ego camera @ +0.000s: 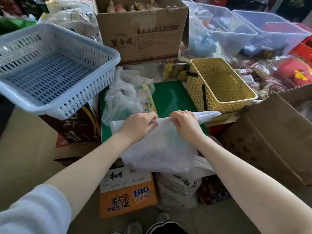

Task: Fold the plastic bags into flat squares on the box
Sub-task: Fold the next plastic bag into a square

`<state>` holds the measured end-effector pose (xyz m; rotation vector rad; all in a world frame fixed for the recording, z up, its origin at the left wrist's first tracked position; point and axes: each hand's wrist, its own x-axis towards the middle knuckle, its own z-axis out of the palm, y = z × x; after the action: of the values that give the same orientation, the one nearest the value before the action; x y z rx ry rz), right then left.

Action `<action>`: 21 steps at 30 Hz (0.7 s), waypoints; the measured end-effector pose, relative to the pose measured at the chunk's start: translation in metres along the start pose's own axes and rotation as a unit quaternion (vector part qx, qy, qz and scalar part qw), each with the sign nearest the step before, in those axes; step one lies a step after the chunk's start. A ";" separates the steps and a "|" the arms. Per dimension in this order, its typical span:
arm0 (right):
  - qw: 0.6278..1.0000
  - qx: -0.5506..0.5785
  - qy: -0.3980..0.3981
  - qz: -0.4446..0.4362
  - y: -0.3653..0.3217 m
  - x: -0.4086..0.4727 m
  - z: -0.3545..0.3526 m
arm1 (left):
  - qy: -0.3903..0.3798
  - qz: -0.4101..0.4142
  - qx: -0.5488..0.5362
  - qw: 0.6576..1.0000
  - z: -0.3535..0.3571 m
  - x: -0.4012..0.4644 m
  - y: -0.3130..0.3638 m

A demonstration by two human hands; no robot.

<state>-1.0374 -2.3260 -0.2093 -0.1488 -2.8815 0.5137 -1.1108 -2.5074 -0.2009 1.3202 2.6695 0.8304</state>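
Here both hands work the same white plastic bag [157, 146], which lies spread over the green-topped box [168, 97] in front of the person, its near part hanging over the box's front edge toward the orange noodle carton [128, 196] below. The left hand [138, 125] pinches the bag's far edge with curled fingers, and the right hand [184, 123] grips the same edge just beside it, so the two hands sit close together along one line; that edge looks gathered into a narrow roll or crease that runs on to the right toward the yellow basket [221, 88]. Holding it at two near points probably keeps the thin film taut and the crease straight, since so limp a sheet would slide or puff up if held at one spot only. The flat green top serves as the pressing surface, which is likely why the bag is laid there and not held in the air. A heap of crumpled clear bags [125, 93] waits on the far left of the box, within easy reach, seemingly the stock yet to be folded. The empty blue basket [50, 68] at the left stands tilted on a dark carton, and may be meant for finished squares, though that is only a guess.
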 end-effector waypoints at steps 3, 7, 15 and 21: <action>1.000 -0.016 -0.018 0.007 0.020 0.033 0.001 | -0.041 -0.081 0.078 0.993 0.003 0.016 -0.021; 0.997 -0.078 0.000 0.025 0.046 0.084 0.013 | -0.029 -0.152 0.101 0.983 0.016 0.049 -0.055; 0.991 -0.062 0.022 -0.113 0.047 0.042 0.067 | 0.103 -0.114 0.234 0.960 0.033 0.125 -0.099; 0.964 -0.136 -0.207 -0.096 0.079 0.016 0.106 | 0.221 0.013 0.256 0.941 0.064 0.096 -0.098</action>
<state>-1.0712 -2.2852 -0.3309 0.2235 -3.3147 0.1172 -1.2251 -2.4546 -0.2850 1.3918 3.4035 0.4887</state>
